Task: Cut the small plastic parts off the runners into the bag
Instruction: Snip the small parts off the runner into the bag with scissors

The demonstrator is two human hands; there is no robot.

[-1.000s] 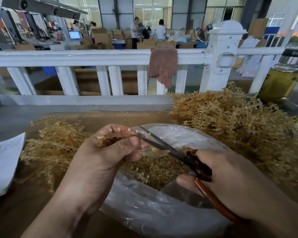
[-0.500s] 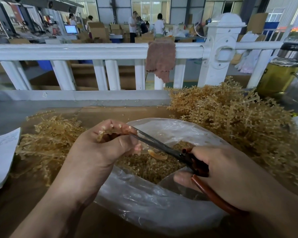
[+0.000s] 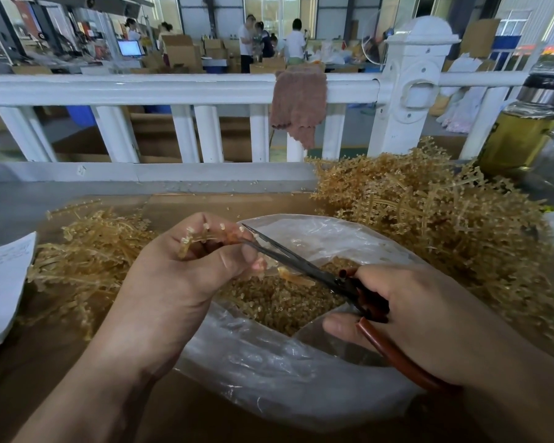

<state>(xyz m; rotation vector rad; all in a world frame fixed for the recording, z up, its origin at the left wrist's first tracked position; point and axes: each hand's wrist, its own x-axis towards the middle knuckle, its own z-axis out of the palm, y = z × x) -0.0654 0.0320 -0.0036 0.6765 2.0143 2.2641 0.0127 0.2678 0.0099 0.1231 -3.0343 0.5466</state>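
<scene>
Scissors (image 3: 301, 266) seemingly closing, left hand (image 3: 179, 279) grips runner (image 3: 205, 237)

Left hand (image 3: 186, 270) grips runner (image 3: 205, 236) above open bag (image 3: 269, 362); right hand (image 3: 422, 314) holds scissors (image 3: 304, 266), blades at runner; cut parts (image 3: 285, 302) below hands.

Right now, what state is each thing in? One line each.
Runner, held, some parts attached.
Left hand, grips runner.
Scissors, blades slightly apart at runner.
Right hand, grips scissors.
Bag, open, cut parts inside.
Right pile, heaped, uncut.
Cloth, draped over rail.
Bottle, upright, capped.
</scene>
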